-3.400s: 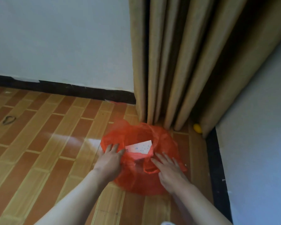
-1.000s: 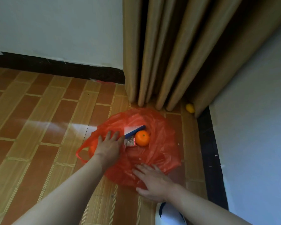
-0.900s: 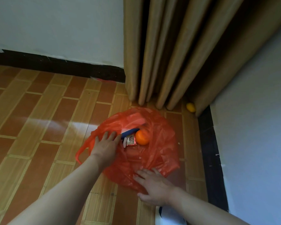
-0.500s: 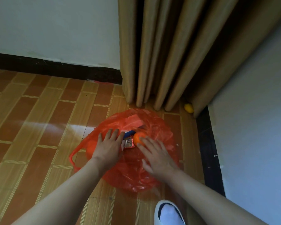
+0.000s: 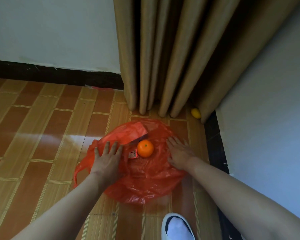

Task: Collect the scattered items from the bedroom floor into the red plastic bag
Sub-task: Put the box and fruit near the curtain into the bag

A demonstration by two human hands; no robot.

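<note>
The red plastic bag (image 5: 139, 177) lies flat and crumpled on the floor (image 5: 42, 135) near the curtain (image 5: 163, 58) corner, an orange (image 5: 145, 148) and a small red packet (image 5: 133, 154) at its mouth; the packet's print is too blurred to read. Both grips are spread flat, the left hand (image 5: 106, 161) and right hand (image 5: 179, 154) pressing the film, pinching nothing. The film looks thin, limp and slippery, best taken by its loop handle (image 5: 80, 168), while the orange would likely roll.

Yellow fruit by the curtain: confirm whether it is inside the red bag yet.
No: the yellow fruit lies on the floor at the curtain's foot, apart from the red bag.
</note>
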